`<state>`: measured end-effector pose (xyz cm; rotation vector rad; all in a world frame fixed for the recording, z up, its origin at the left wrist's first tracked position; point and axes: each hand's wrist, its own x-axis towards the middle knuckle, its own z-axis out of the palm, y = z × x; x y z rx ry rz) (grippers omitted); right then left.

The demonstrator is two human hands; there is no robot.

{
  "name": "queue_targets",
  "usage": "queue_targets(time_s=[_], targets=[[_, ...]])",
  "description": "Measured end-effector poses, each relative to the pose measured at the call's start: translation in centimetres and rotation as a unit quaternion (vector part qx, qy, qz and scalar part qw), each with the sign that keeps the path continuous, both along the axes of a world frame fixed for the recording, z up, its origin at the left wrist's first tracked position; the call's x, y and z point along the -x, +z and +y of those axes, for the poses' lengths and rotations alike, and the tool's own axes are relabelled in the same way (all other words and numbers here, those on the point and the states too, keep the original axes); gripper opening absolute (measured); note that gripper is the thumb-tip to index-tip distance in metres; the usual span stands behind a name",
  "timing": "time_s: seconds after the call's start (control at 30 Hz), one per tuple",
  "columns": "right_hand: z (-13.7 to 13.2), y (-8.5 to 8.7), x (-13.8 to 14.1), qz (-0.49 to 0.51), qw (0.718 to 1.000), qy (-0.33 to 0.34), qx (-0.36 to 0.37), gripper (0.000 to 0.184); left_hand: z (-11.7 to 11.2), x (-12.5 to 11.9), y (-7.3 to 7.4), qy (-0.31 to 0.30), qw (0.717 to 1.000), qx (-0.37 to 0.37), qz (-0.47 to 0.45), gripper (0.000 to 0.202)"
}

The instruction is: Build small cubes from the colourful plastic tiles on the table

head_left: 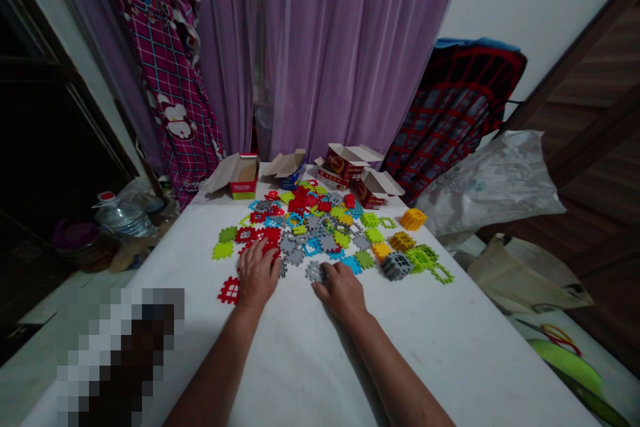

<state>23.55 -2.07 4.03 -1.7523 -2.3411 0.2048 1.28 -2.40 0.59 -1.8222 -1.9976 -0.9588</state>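
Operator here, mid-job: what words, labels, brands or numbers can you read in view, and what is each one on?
None can be read for certain. The printing on the red carton and the blue carton and the lettering on the pink plaid cloth are too small or blurred to read.

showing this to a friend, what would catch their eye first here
The heap of bright plastic grid pieces in red, grey, blue, green and yellow stands out in the middle of the white table. The left hand and right hand rest at its near edge. Opened cardboard boxes line the far end, before a purple curtain.
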Motion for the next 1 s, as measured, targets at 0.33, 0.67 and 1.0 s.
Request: queue_targets(time_s=[0.33,0.67,1.0], targets=[[3.0,0.4,-2.7,-0.003,0.99,0.13,-0.062,0.048,-0.2,-0.2,0.4,0.005,1.0,0.013,-0.022,0.028],[-0.1,-1.3,0.6,0.023,0.992,0.046,-0.118,0.022,-0.1,-0.1,0.2,0.003,1.0,0.014,-0.009,0.028],[-0.8,-3.2,-4.7,0.136,0.978,0.031,-0.152,0.03,0.0,-0.1,0.0,0.007,1.0,0.017,-0.022,0.028]])
